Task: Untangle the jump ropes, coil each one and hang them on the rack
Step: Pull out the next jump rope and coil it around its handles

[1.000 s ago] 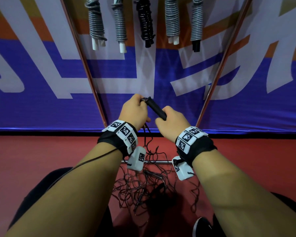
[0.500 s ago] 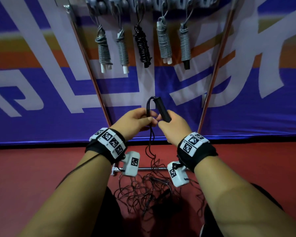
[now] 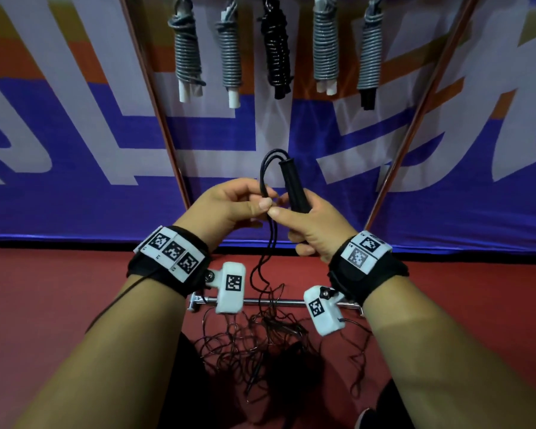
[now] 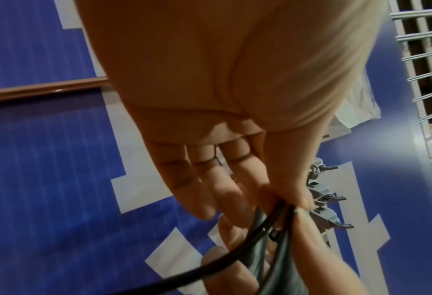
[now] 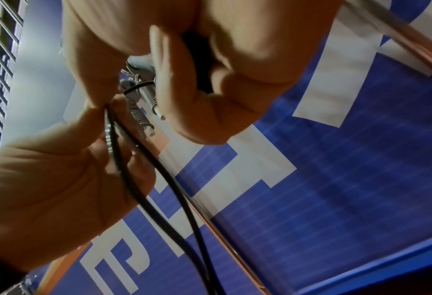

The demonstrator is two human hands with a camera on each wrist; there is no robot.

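Observation:
My right hand (image 3: 304, 224) grips the black handles (image 3: 294, 187) of a jump rope, held upright in front of the banner. Two black cords (image 3: 268, 168) loop over from the handles' top end and run down between my hands. My left hand (image 3: 239, 202) pinches those cords (image 4: 267, 225) between thumb and fingers, thumb tip against my right thumb. In the right wrist view the cords (image 5: 159, 179) trail down past my left palm. They drop to a tangled pile of thin black rope (image 3: 260, 345) on the red floor. Several coiled ropes (image 3: 276, 48) hang on the rack above.
The rack's two copper legs (image 3: 167, 144) slant down either side of my hands, joined by a metal crossbar (image 3: 273, 302) on the floor. A blue and white banner (image 3: 75, 156) stands close behind. My knees (image 3: 186, 382) and a shoe (image 3: 365, 419) flank the rope pile.
The handles swung from a tilted lie to nearly upright. My left hand let go of the handle top and slid down onto the cords, and a cord loop now stands above the hands.

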